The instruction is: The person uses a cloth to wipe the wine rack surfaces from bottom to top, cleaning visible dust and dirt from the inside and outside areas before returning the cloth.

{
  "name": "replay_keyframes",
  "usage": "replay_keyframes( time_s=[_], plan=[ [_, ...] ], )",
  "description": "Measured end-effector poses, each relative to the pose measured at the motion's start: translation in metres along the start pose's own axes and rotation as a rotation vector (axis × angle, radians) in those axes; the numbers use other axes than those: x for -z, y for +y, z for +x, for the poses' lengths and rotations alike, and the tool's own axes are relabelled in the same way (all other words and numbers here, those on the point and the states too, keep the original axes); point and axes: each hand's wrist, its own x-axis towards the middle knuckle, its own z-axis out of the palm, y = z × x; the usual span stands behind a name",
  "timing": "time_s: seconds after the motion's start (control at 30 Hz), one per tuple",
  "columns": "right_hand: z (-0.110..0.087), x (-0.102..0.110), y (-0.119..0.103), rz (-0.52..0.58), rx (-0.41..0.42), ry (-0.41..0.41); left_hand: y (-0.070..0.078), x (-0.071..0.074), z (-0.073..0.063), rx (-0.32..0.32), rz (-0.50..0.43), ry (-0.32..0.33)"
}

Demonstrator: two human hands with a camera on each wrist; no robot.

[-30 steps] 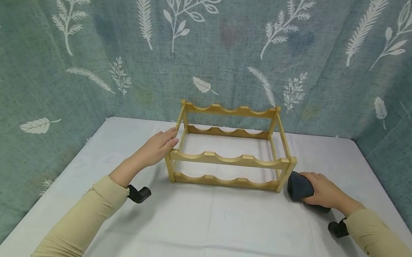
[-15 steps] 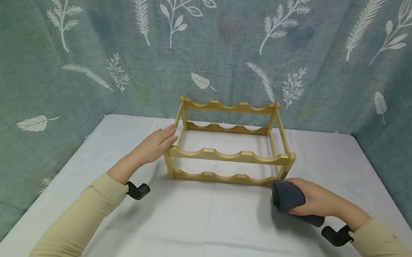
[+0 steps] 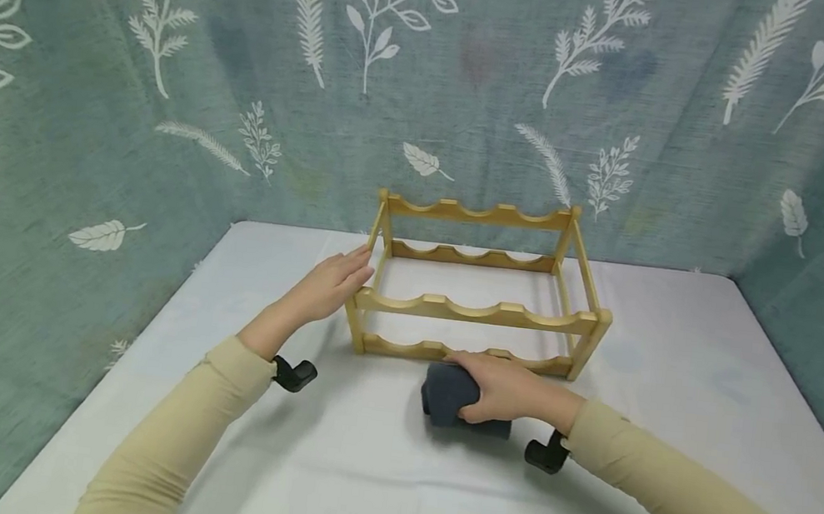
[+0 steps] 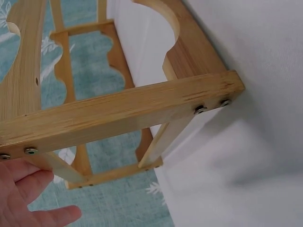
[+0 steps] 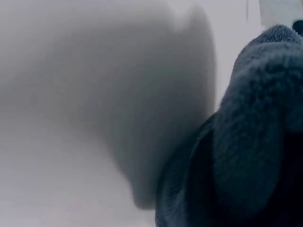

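We've brought the cloth, gripped in our right hand, leftward from beside the rack to its front; work now seems centred there, the cloth outside the rack. Our left hand, fingers straight, touches the rack's left end.

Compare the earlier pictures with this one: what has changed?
The right hand has carried the rolled dark cloth leftward, from beside the wooden rack's right end to in front of its middle, never letting go. The rack and the left hand at its left end stayed put.
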Motion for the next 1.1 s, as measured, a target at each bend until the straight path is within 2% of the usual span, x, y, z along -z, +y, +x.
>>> replay_keyframes(
  time_s=[0.27,0.4,0.53,0.63,0.7,0.77,0.8,0.9,0.97,1.0,1.03,1.1],
  plan=[
    [0.066,-0.016,-0.032,0.049,0.077,-0.048,0.001,0.0,0.0,0.021,0.015,-0.007],
    [0.088,-0.02,-0.039,0.032,0.045,-0.039,0.001,0.0,0.001,0.022,0.022,-0.004],
    [0.092,-0.024,-0.046,-0.088,-0.036,0.023,0.0,0.001,0.0,0.021,0.025,0.002],
    [0.087,-0.028,-0.052,-0.259,-0.054,0.106,0.0,0.001,-0.001,0.027,0.028,0.008],
    [0.083,-0.03,-0.054,-0.402,-0.033,0.186,0.001,0.001,-0.001,0.033,0.033,0.009],
    [0.079,-0.033,-0.055,-0.509,0.024,0.28,0.002,0.002,-0.002,0.038,0.038,0.008],
    [0.078,-0.033,-0.054,-0.523,0.073,0.319,0.002,0.002,-0.002,0.038,0.037,0.009],
    [0.077,-0.035,-0.049,-0.534,0.296,0.413,0.002,0.002,-0.002,0.039,0.031,0.006],
    [0.077,-0.036,-0.045,-0.532,0.435,0.428,0.002,0.002,-0.003,0.034,0.025,0.006],
    [0.077,-0.036,-0.043,-0.549,0.475,0.422,0.001,0.002,-0.002,0.03,0.024,0.006],
    [0.077,-0.037,-0.042,-0.582,0.501,0.42,0.001,0.001,-0.002,0.03,0.027,0.005],
    [0.075,-0.036,-0.042,-0.631,0.489,0.369,0.0,0.001,-0.002,0.023,0.029,0.004]
  ],
)
